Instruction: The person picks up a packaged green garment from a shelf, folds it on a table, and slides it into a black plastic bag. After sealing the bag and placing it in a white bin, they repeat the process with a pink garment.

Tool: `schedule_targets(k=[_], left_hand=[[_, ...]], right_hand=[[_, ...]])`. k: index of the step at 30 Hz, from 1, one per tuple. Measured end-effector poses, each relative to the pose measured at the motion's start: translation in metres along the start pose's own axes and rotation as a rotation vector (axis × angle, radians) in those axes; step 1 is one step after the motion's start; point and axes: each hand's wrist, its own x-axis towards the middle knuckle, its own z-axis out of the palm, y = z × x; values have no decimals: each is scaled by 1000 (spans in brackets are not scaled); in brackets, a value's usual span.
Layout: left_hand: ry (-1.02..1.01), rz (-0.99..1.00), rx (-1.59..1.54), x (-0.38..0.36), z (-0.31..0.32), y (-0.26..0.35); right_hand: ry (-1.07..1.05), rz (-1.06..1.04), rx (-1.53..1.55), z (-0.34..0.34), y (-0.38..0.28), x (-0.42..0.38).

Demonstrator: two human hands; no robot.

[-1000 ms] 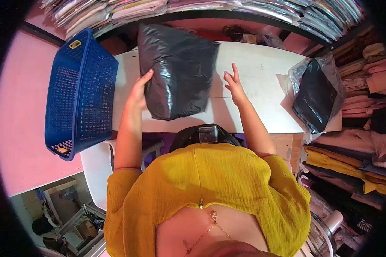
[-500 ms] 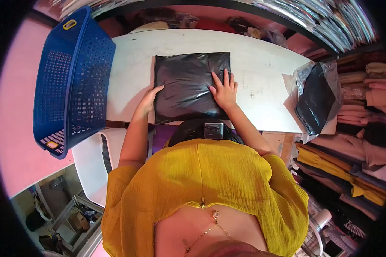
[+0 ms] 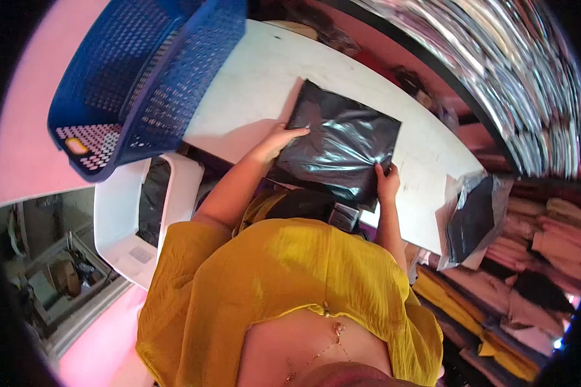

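Observation:
A shiny black plastic mailer bag (image 3: 339,142) is held by its two sides over the near edge of the white table (image 3: 265,71). My left hand (image 3: 281,140) grips its left side, thumb on top and fingers beneath. On the right side, my right hand (image 3: 387,183) pinches the edge near the lower corner. The bag looks flat and filled, its surface slightly wrinkled. Whether it still rests on the table or is raised a little is hard to tell.
A blue perforated basket (image 3: 193,77) stands at the left, above a white plastic chair (image 3: 119,213). A clear bag with black contents (image 3: 474,216) lies at the table's right end. Folded clothes (image 3: 549,245) fill shelves on the right; packed sleeves (image 3: 497,71) line the shelf above.
My right hand has gone from lying flat on the bag to gripping its right edge. The bag has come closer to me. The whole view has tilted and turned.

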Motion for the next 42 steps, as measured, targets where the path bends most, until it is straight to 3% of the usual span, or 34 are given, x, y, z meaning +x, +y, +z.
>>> schedule_targets(k=[2,3,7,12,17,20,23,27,30,35,42], left_hand=[[-48,1,-49,-3,-1,3],[-19,41,-2,-5,0,5],[-33,89,-2,-5,-10,-15],[72,191,-10,-39,-23,-39],[269,114,71,-91,-27,-55],[332,104,-68,-145,-30,-70],[461,168,-67,-177,-45,-116],[601,260,-89,-253,-57,-135],[707,314,-133,-310,-69,-138],[911,424,-202,-388,-120,-138],[1066,632,-401,-460,-244,-128]], right_hand=[[-105,96,0,-9,-10,4],[-46,37,48,1,7,7],[-200,207,551,-2,-8,-1],[-368,162,588,-5,-23,-19],[-494,47,611,3,-31,-20],[-578,-67,659,16,-45,-31],[-656,-251,614,25,-64,-55],[-763,-487,525,54,-89,-96],[-848,-514,497,65,-141,-138],[-947,-894,473,96,-236,-195],[-1051,-1057,582,173,-388,-287]])
